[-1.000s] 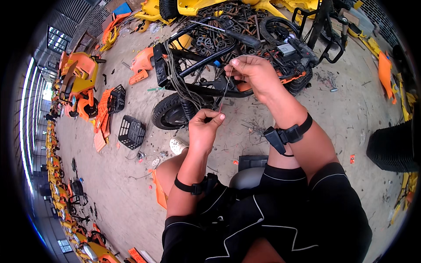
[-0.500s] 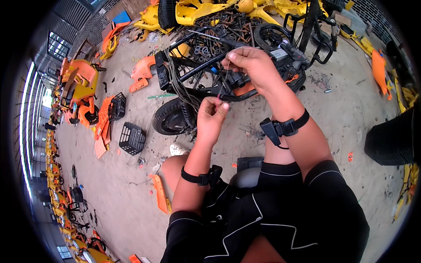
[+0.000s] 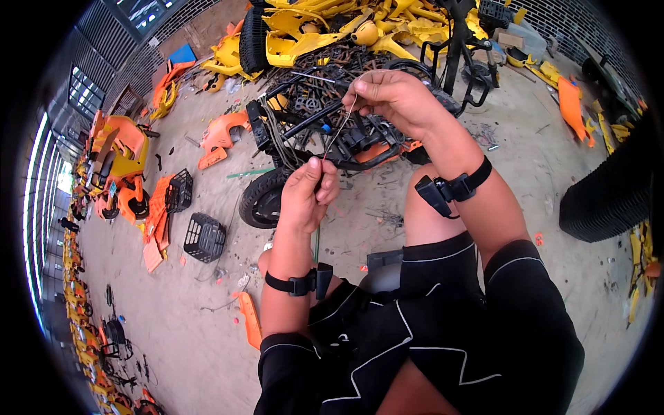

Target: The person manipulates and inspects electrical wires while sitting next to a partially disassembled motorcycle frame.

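Between my two hands runs a thin wire (image 3: 338, 132), pale with a reddish bit near its lower end. My left hand (image 3: 308, 192) pinches that lower end between thumb and fingers. Higher and to the right, my right hand (image 3: 395, 100) has the upper part of the wire in a closed pinch. Just beyond the hands stands a stripped black two-wheeler frame (image 3: 299, 124), with a bundle of loose cables (image 3: 278, 135) hanging at its left end. Its black wheel (image 3: 261, 200) shows left of my left hand; the right forearm and hand cover part of the frame.
Black crates (image 3: 205, 237) and orange panels (image 3: 216, 138) lie to the left. Behind the frame is a heap of dark metal parts (image 3: 325, 90), with yellow panels (image 3: 304, 48) beyond. A black ribbed stack (image 3: 605, 200) stands at the right. Parked yellow vehicles (image 3: 83, 325) line the far left.
My left hand has moved left and slightly down, and the wire between the hands now shows longer. The right hand still pinches its upper part. The whole view has shifted a little.
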The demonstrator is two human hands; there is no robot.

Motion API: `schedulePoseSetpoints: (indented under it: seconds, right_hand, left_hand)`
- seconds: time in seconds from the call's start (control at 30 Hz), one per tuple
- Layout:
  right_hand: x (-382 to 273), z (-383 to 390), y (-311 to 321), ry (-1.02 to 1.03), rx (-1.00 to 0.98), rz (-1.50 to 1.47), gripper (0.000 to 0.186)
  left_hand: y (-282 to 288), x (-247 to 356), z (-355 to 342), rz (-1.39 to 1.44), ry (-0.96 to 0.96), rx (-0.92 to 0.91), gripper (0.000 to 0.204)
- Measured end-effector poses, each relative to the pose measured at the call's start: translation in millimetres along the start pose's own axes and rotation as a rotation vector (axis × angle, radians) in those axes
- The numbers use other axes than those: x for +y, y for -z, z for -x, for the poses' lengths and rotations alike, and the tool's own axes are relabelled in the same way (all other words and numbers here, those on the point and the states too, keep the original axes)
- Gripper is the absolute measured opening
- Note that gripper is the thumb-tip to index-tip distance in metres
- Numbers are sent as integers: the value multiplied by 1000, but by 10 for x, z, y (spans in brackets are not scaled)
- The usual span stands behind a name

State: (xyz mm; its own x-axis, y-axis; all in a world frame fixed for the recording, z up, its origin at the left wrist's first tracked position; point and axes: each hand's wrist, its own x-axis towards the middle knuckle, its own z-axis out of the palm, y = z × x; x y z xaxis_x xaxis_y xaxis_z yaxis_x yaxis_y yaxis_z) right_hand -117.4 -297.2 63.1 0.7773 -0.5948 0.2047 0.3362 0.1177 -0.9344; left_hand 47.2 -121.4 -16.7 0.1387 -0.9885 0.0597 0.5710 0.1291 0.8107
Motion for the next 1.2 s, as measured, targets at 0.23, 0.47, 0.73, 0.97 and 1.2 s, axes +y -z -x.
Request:
schedulePoseSetpoints:
  seconds: [0.23,0.47,0.73,0.97,1.2]
  right_hand:
    - [27,-5,-179,-75,207,112,14]
    - [126,-48,-294,-149,382,247,16]
    - [325,42,-378,-191,434,280,17]
    - [420,209,-58,-256,349,535,36]
    - [-1453,1619,-474,663,185,1260,31]
  left_hand:
    - [69,23,2,-465,-122,268,20]
    - [3,-86,13,-660,-276,332,11]
    - [99,-400,106,-633,-303,452,11]
    - [445,-729,-27,-458,-302,448,14]
    - [679,-540,74,-426,-201,493,16]
